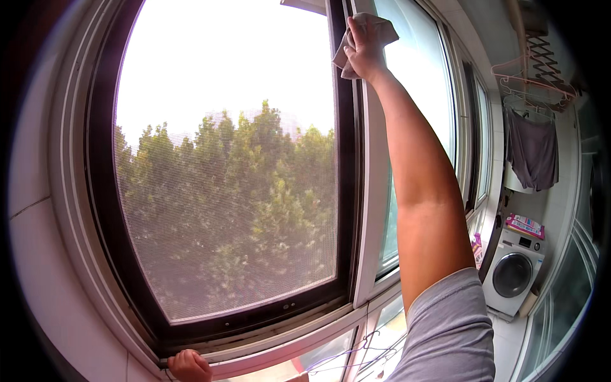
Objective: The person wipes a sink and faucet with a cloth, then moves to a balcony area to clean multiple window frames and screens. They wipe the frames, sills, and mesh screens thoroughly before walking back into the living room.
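My right hand (366, 53) is raised high with the arm stretched out, gripping a grey-brown cloth (382, 29). The cloth lies against the upright between the dark frame (347, 191) of a window screen and the white frame (371, 191) beside it. Behind the fine mesh screen (229, 215) stand green trees under a bright sky. Low at the left, my left hand (189, 366) is curled over the white window sill (267, 355) at the lower corner of the opening. Its fingertips are partly hidden.
A purple wire hanger (353, 355) hangs below the sill. To the right are a front-loading washing machine (513, 274) with a pink packet (525, 225) on top, a hanging dark garment (532, 150), pink hangers (534, 79) and an extending rack (544, 59). White wall tiles (33, 248) border the left.
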Motion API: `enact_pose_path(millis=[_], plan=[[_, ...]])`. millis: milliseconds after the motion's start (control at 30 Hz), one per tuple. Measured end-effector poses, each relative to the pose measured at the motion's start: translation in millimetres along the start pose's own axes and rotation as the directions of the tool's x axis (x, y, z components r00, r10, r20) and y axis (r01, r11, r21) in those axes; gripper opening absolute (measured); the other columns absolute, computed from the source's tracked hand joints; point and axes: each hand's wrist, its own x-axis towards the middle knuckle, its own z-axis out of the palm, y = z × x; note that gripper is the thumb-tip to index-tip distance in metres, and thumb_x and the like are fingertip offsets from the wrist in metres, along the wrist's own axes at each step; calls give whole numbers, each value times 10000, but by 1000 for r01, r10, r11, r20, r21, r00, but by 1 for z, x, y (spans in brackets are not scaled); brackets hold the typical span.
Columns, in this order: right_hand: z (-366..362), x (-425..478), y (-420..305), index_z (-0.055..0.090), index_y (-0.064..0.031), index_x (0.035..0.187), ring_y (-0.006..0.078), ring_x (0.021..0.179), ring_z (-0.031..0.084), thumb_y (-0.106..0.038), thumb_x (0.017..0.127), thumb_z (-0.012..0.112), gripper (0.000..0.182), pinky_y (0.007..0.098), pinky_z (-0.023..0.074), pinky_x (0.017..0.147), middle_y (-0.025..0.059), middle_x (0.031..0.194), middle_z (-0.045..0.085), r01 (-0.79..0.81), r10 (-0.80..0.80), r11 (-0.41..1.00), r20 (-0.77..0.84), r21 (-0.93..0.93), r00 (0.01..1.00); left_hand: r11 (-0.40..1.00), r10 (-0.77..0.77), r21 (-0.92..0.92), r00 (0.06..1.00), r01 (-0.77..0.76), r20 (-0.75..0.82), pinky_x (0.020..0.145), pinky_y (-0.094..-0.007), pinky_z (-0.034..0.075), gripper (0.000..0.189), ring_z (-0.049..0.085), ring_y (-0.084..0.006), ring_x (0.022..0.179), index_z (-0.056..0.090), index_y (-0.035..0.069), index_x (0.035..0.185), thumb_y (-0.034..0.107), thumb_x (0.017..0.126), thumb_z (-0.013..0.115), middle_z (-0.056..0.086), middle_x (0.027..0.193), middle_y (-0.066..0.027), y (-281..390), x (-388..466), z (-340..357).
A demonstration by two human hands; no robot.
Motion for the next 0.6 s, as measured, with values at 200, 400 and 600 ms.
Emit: enact_pose_path(millis=[200,400,600], plan=[[-59,-86,-64,311,-167,1337,373,1245,298,-80,750,589,655,468,288,1024,196,1357,270,-68,61,982,44,179,997,999,-27,21,996,29,-80,571,-399,338,240,461,-309,553,461,71,598,156,809,383,475,567,-100,10,8,0],[-141,-272,-146,221,-120,1376,429,1285,196,-167,835,515,617,485,231,1036,249,1408,139,-400,345,902,287,164,894,977,-38,210,999,41,-20,588,-410,369,245,482,-317,619,496,73,652,164,841,368,524,643,-100,1,0,3],[-225,-382,-196,105,-68,1391,486,1271,156,-126,846,497,674,469,249,1009,311,1393,72,-699,516,692,554,178,653,981,-99,168,995,93,31,594,-427,374,288,492,-332,638,507,71,679,190,877,334,536,659,-115,6,-1,5]])
